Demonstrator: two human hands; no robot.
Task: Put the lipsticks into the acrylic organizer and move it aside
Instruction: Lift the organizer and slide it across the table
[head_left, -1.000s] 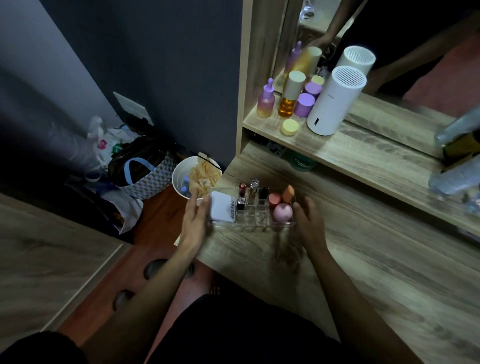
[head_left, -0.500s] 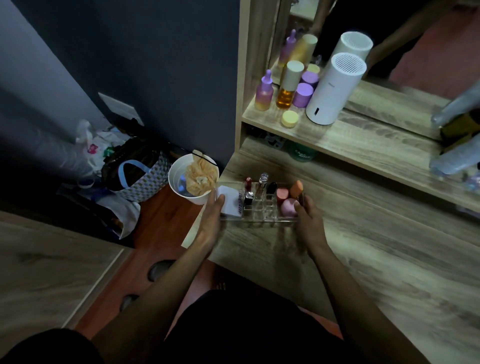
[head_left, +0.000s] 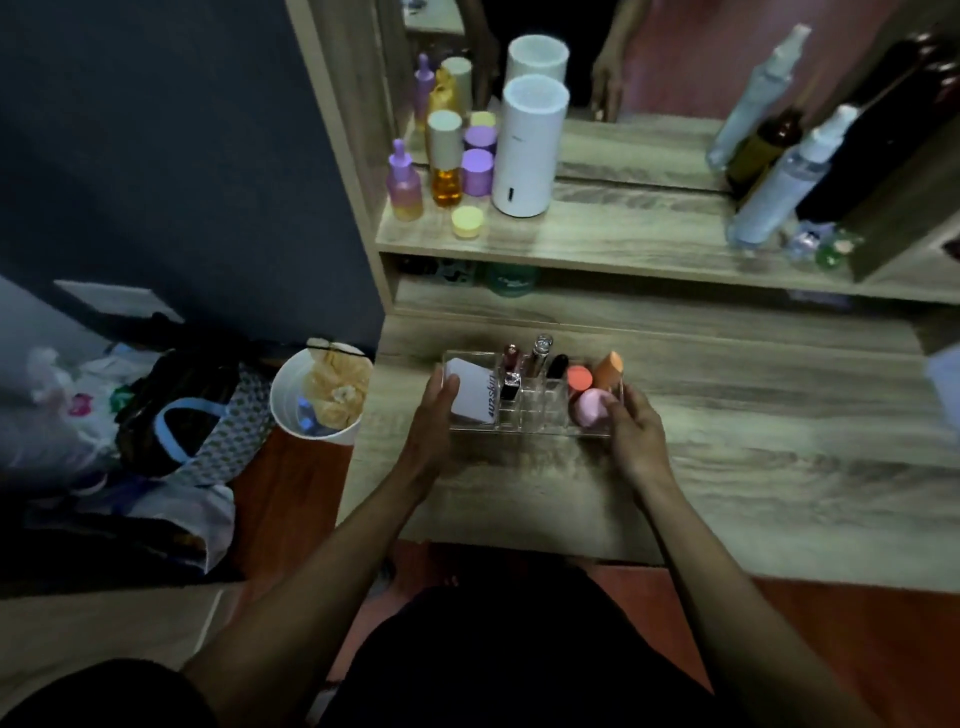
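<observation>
1. My left hand clasps the left end of the organizer, thumb over the rim beside the white pad.
2. My right hand grips the right end, fingers curled on the wall by the pink sponge.
3. One hand on each end, I reckon, so the clear tray stays level while it shifts.
4. The organizer sits on the tabletop between my hands, near the left edge, its long axis running from hand to hand.
5. The lipsticks stand upright in the middle cells, caps pointing up; a tilt would tip them.
6. Filling looks done; moving it aside is the step in hand.
</observation>
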